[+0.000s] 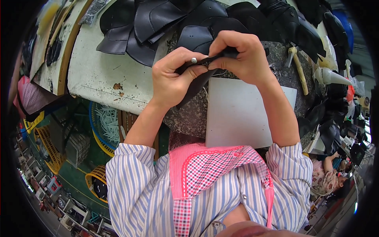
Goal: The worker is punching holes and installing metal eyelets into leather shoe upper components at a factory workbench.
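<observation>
My left hand [175,77] and my right hand [241,57] are close together over the table, both closed on a black leather piece [197,87]. Thumbs and fingers pinch its edge, and part of the piece hangs below my left hand. A small pale rounded tip [194,60] pokes out by my left fingers; what it belongs to is hidden. Beneath my right forearm, a light grey flat board [241,114] rests on a dark speckled stone slab [185,120]. Just beyond my hands are several cut black leather pieces [158,17], overlapping in piles.
A hammer [299,69] with a wooden handle lies right of the board, near a white nozzled bottle [333,76]. Left of the slab is a worn white tabletop [106,79]. Below it stands a basket of pale strips [107,122]. Another person [325,175] sits at the lower right.
</observation>
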`<state>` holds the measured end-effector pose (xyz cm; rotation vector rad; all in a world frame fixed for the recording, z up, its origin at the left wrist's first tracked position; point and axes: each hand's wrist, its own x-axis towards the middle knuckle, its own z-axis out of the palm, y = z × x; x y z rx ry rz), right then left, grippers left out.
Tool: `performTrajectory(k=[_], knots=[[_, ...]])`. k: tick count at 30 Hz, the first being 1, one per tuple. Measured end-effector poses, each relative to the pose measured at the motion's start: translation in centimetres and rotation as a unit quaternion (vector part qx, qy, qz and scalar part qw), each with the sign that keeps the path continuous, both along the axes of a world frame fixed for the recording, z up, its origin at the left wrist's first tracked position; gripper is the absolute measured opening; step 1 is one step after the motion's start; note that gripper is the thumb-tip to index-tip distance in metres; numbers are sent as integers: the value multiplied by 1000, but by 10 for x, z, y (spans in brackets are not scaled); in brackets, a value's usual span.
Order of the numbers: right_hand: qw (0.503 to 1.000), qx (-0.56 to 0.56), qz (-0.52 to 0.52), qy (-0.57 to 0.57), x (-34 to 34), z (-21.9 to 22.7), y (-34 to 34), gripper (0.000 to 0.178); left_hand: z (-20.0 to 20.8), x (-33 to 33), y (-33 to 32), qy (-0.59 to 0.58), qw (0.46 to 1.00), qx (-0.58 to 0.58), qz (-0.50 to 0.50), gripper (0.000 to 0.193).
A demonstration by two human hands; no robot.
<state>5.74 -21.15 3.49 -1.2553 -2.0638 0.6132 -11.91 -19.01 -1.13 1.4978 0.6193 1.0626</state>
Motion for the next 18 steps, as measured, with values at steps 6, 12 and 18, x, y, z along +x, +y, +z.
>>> performTrajectory(k=[6, 12, 18], knots=[[984, 9, -111, 143, -14, 2, -20, 19, 7, 10, -8, 4, 975, 210, 71, 31], [957, -54, -44, 282, -11, 4, -29, 18, 3, 12, -13, -11, 918, 370, 141, 33], [946, -13, -87, 313, -10, 0, -32, 18, 10, 16, -13, -2, 899, 404, 170, 27]])
